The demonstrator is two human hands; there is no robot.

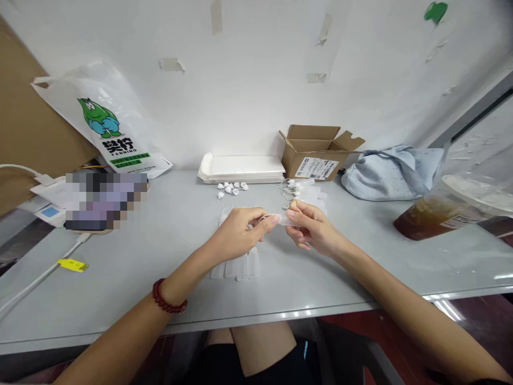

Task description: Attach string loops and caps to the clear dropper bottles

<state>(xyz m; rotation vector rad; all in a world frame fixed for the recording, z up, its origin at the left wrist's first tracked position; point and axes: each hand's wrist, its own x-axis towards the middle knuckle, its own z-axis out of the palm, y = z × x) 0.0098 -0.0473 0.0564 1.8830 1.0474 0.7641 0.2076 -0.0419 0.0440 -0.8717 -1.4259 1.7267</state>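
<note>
A small translucent plastic tube [284, 220] is stretched between my two hands above the table. My left hand [240, 231] pinches its left end, where a thin white cord [264, 216] loops out; the fingers hide whatever joins the two. At the other end, my right hand [315, 225] grips the tube between thumb and forefinger. Under and in front of my left hand lie several clear plastic tubes [247, 266] in a row, partly covered by it. Small white caps [233, 188] sit loose behind. Beyond my right hand is a pile of corded tubes [304, 191].
Against the wall stand a stack of white trays [242, 167] and an open cardboard box [315, 155]. A blue cloth bundle [390, 174] and a tilted-looking drink cup [428, 214] are at right. At left are a phone [108, 200], a cable [44, 280] and a plastic bag [108, 117].
</note>
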